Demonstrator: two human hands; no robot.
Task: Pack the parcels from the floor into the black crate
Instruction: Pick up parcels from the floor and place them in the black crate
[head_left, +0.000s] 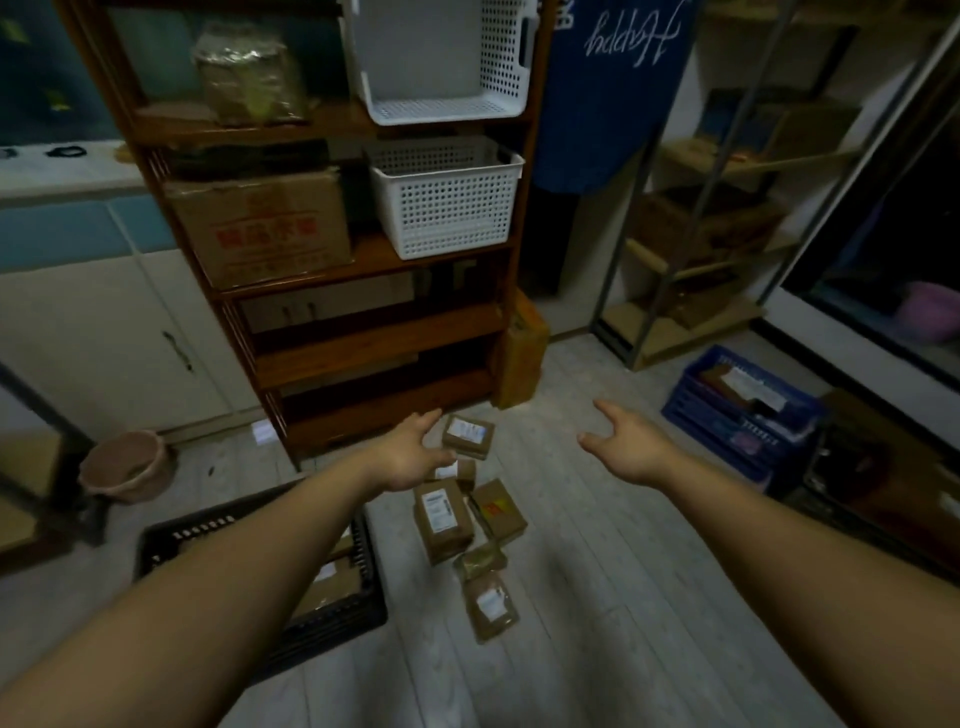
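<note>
Several brown parcels with white labels lie on the pale wood floor in a loose row: one farthest out (468, 435), a long one (442, 519), one with a red and yellow mark (498, 511), and a flat bag nearest me (490, 606). The black crate (369, 566) stands on the floor at the lower left, partly hidden by my left forearm, with brown parcels inside. My left hand (410, 451) hovers open above the far parcels, holding nothing. My right hand (626, 441) is open too, out to the right over bare floor.
A dark wooden shelf unit (363, 332) with white baskets (447, 197) and a cardboard box stands just behind the parcels. A blue crate (727, 415) holding parcels sits at the right, a metal rack behind it. A brown bucket (127, 465) is at the left.
</note>
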